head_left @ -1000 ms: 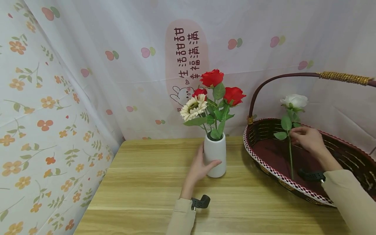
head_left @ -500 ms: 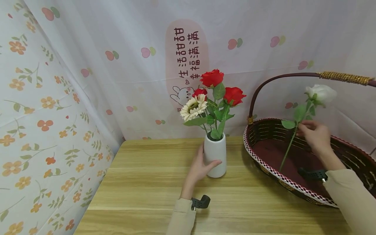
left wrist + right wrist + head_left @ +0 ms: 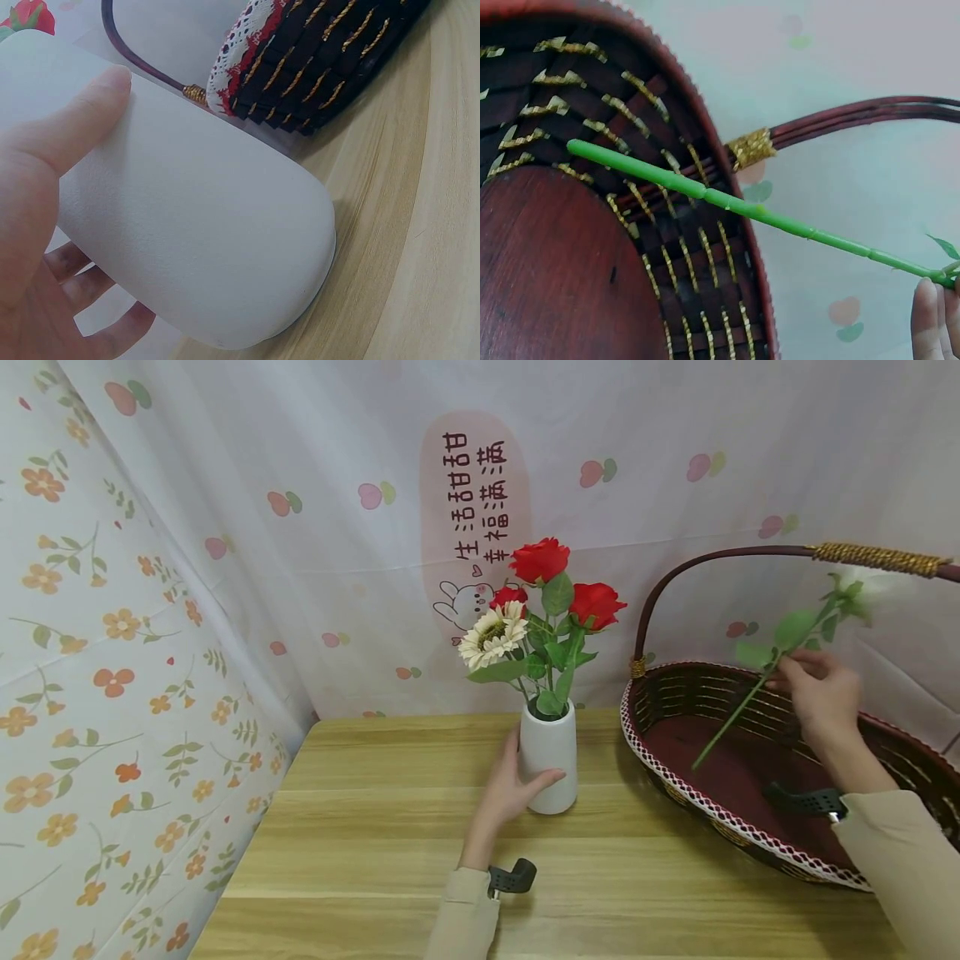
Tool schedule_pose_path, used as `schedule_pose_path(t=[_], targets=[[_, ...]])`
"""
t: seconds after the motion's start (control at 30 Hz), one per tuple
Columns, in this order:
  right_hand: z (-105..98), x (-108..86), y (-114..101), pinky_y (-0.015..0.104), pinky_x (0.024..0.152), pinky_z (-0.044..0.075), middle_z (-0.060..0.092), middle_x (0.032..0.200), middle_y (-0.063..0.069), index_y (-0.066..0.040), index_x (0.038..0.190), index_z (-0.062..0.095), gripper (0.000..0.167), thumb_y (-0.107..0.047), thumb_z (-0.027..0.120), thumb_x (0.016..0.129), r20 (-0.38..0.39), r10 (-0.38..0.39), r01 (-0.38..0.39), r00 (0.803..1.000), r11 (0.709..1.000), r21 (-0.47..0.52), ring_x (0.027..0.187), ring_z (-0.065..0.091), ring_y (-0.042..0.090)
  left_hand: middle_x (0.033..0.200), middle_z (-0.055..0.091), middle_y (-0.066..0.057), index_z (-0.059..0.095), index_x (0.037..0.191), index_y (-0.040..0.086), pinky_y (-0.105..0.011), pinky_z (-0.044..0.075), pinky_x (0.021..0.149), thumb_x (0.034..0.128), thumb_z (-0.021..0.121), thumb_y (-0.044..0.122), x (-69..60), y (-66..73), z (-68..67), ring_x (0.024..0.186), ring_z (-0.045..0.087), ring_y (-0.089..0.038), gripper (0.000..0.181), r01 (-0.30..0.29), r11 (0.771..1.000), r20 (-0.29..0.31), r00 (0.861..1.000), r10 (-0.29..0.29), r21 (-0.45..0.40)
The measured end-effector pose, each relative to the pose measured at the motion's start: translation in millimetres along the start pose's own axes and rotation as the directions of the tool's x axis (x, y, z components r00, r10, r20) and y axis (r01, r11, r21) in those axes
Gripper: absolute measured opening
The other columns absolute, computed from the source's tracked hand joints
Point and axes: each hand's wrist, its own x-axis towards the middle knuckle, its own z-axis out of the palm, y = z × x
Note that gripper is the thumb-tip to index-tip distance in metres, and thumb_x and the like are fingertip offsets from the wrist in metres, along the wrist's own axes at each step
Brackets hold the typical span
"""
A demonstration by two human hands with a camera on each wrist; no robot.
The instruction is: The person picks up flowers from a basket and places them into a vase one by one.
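Observation:
A white vase (image 3: 551, 756) stands on the wooden table, holding several flowers: red roses (image 3: 542, 561) and a cream daisy-like flower (image 3: 493, 637). My left hand (image 3: 512, 787) grips the vase from its left side, thumb across the front; the left wrist view shows fingers curled behind the vase (image 3: 217, 210). Over the basket, my right hand (image 3: 823, 697) pinches the stem of a white rose (image 3: 862, 589). That rose leans up to the right, its bloom blurred. In the right wrist view the bare green stem (image 3: 780, 221) crosses above the basket, with fingertips (image 3: 928, 311) at the right edge.
A dark woven basket (image 3: 708, 810) with white-and-red lace trim stands right of the vase. Its arched handle (image 3: 750, 552) rises behind my right hand. Patterned curtains (image 3: 360, 610) hang behind and left of the table (image 3: 360, 827).
My right hand has risen slightly and moved right with the white rose, tilting it further so the bloom leans right and the stem end swings left and up. My left hand stays on the vase.

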Motion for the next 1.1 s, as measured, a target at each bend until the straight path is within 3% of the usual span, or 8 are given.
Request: schedule_pose_path(t=[0.23, 0.57, 1.1], targets=[[6, -3.2, -11, 0.015, 0.057, 0.054, 0.069, 0.08, -0.01, -0.006, 0.107, 0.056, 0.013, -0.005, 0.063, 0.097, -0.027, 0.01, -0.008, 1.0, 0.996, 0.092, 0.058, 0.067, 0.004, 0.158, 0.036, -0.011, 0.02, 0.161, 0.013, -0.052, 0.035, 0.112, 0.0861, 0.08, 0.043, 0.6, -0.6, 0.1, 0.139, 0.04, -0.03, 0.101, -0.003, 1.0, 0.0, 1.0, 0.003, 0.001], [15, -12.5, -19, 0.019, 0.057, 0.056, 0.071, 0.08, -0.001, -0.003, 0.105, 0.058, 0.014, 0.006, 0.059, 0.094, 0.026, -0.018, 0.009, 0.999, 0.959, 0.283, 0.059, 0.069, 0.01, 0.158, 0.036, -0.011, 0.02, 0.161, 0.013, -0.053, 0.035, 0.112, 0.086, 0.08, 0.044, 1.0, -1.2, 0.1, 0.14, 0.04, -0.03, 0.101, 0.004, 1.0, 0.002, 1.0, -0.004, -0.013], [37, -28.2, -18, 0.023, 0.059, 0.058, 0.07, 0.08, 0.005, 0.0, 0.096, 0.064, 0.012, 0.011, 0.061, 0.093, 0.116, -0.108, 0.065, 0.987, 0.943, 0.326, 0.065, 0.07, 0.013, 0.158, 0.035, -0.012, 0.02, 0.161, 0.014, -0.054, 0.034, 0.112, 0.0861, 0.079, 0.045, -0.7, 0.1, -0.6, 0.14, 0.04, -0.031, 0.101, -0.012, 1.0, 0.001, 1.0, 0.012, -0.008]])
